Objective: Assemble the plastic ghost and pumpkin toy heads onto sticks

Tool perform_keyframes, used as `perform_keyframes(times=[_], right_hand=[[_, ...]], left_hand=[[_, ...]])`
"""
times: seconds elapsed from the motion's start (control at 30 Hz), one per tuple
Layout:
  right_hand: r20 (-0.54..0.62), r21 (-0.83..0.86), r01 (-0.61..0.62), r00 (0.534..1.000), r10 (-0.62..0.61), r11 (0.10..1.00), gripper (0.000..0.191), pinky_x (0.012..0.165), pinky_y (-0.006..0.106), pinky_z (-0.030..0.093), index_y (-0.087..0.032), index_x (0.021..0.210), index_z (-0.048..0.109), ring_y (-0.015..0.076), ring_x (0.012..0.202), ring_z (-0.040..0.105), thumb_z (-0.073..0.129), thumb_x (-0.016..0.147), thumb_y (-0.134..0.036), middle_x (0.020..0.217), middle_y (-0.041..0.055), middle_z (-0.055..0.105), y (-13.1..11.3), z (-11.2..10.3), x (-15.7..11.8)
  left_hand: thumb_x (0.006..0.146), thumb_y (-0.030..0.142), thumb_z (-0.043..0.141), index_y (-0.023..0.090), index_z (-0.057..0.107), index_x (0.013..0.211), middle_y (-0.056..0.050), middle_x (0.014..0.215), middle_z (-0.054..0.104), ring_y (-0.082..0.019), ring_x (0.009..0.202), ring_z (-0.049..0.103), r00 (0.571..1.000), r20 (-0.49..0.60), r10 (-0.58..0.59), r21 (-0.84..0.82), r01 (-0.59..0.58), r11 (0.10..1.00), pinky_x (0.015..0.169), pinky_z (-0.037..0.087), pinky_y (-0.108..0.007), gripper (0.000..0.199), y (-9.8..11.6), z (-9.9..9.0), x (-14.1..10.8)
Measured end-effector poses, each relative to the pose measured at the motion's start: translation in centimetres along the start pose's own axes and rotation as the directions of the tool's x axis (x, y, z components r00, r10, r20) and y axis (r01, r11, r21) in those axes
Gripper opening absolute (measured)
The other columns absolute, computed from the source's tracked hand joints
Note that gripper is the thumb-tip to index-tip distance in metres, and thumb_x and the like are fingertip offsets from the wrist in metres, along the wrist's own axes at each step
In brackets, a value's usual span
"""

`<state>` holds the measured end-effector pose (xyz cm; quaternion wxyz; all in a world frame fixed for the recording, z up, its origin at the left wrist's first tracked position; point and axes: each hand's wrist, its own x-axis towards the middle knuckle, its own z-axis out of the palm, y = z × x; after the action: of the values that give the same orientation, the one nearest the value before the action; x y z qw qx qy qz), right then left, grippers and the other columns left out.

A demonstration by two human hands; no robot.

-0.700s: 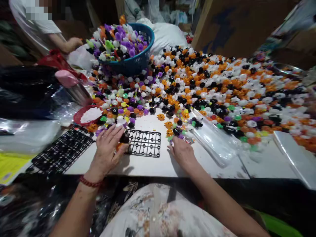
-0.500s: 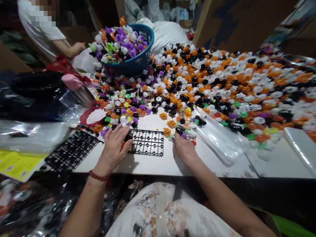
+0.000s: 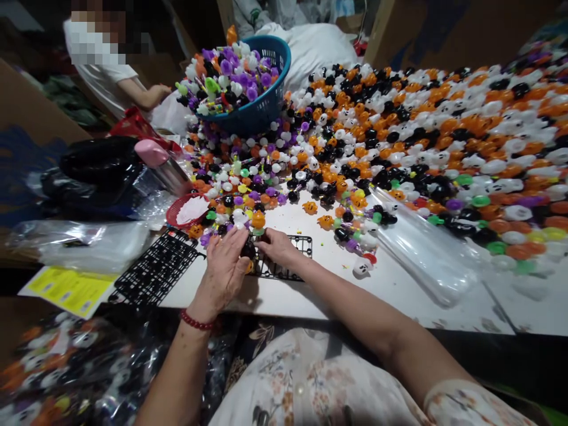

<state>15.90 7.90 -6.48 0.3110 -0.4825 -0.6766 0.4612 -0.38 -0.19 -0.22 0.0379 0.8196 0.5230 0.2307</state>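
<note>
A black plastic grid [image 3: 305,244] lies on the white table, partly covered by both hands. My left hand [image 3: 225,266] rests over its left end, fingers stretched forward and thumb apart, against small black and orange pieces beneath the palm. Close beside it, my right hand [image 3: 277,247] reaches across the grid, its fingers pinched on an orange pumpkin piece [image 3: 258,220] with a green base. Several more black grids [image 3: 155,266] lie stacked to the left. Loose orange pumpkin pieces [image 3: 325,222] lie right of the grid.
A blue basket [image 3: 286,65] heaped with pieces stands behind a large pile of ghosts and pumpkins [image 3: 399,124]. Clear plastic bags [image 3: 421,254] lie at the right. At the left are a red dish [image 3: 173,214], a pink-capped bottle [image 3: 166,165] and another person's arm [image 3: 142,94].
My right hand has moved left from the loose pieces onto the grid, bringing an orange pumpkin piece. My left hand stays over the grid's left end. The view has shifted slightly.
</note>
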Motion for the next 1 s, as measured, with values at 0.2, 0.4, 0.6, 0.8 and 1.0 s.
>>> perform_keyframes(times=[0.2, 0.4, 0.6, 0.8, 1.0], right_hand=[[0.051, -0.171, 0.076, 0.996, -0.068, 0.982, 0.015, 0.077, 0.028, 0.045, -0.018, 0.099, 0.063, 0.0204, 0.087, 0.062, 0.058, 0.085, -0.014, 0.096, 0.0062, 0.071, -0.5, -0.6, 0.1], [0.088, -0.304, 0.151, 0.988, -0.130, 0.941, 0.019, 0.078, 0.028, 0.045, -0.016, 0.105, 0.063, 0.0227, 0.090, 0.064, 0.054, 0.088, -0.014, 0.100, 0.0097, 0.072, 0.1, -0.4, -0.1], [0.121, -0.397, 0.243, 0.970, -0.212, 0.885, 0.019, 0.079, 0.028, 0.046, -0.017, 0.104, 0.063, 0.0207, 0.090, 0.063, 0.051, 0.091, -0.012, 0.099, 0.0077, 0.070, 0.0, 0.3, -0.2], [0.001, -0.502, 0.190, 0.976, -0.220, 0.844, 0.028, 0.087, 0.029, 0.047, -0.014, 0.119, 0.060, 0.0190, 0.097, 0.059, 0.059, 0.092, -0.020, 0.112, 0.0113, 0.064, -0.1, -7.1, -3.2], [-0.257, -0.839, -0.233, 0.966, 0.020, 0.491, 0.021, 0.078, 0.033, 0.046, -0.012, 0.099, 0.067, 0.0254, 0.096, 0.058, 0.049, 0.090, -0.008, 0.108, 0.0177, 0.059, 2.5, -18.0, -7.2]], left_hand=[[0.102, 0.047, 0.023, 0.021, 0.035, 0.150, -0.010, 0.152, 0.044, -0.024, 0.145, 0.033, 1.000, 0.008, -0.007, 0.008, 0.007, 1.000, 0.120, 0.013, -0.049, 0.056, -0.1, 0.0, 0.1], [0.102, 0.044, 0.024, 0.020, 0.033, 0.151, -0.012, 0.153, 0.042, -0.024, 0.144, 0.034, 1.000, 0.010, 0.024, 0.045, -0.024, 0.999, 0.119, 0.014, -0.049, 0.055, 0.0, 0.2, 0.5], [0.101, 0.041, 0.027, 0.018, 0.034, 0.150, -0.014, 0.153, 0.041, -0.025, 0.142, 0.038, 0.999, 0.004, 0.043, 0.109, -0.043, 0.993, 0.117, 0.016, -0.048, 0.054, 0.7, -0.1, 1.4], [0.101, 0.041, 0.029, 0.021, 0.035, 0.150, -0.011, 0.154, 0.041, -0.025, 0.142, 0.037, 0.999, 0.002, 0.045, 0.179, -0.044, 0.983, 0.117, 0.015, -0.047, 0.053, 0.9, -0.9, 2.0], [0.101, 0.044, 0.027, 0.023, 0.037, 0.150, -0.009, 0.152, 0.044, -0.026, 0.143, 0.035, 0.999, 0.026, 0.031, 0.136, -0.034, 0.990, 0.116, 0.017, -0.048, 0.054, 0.5, -1.0, 2.9]])
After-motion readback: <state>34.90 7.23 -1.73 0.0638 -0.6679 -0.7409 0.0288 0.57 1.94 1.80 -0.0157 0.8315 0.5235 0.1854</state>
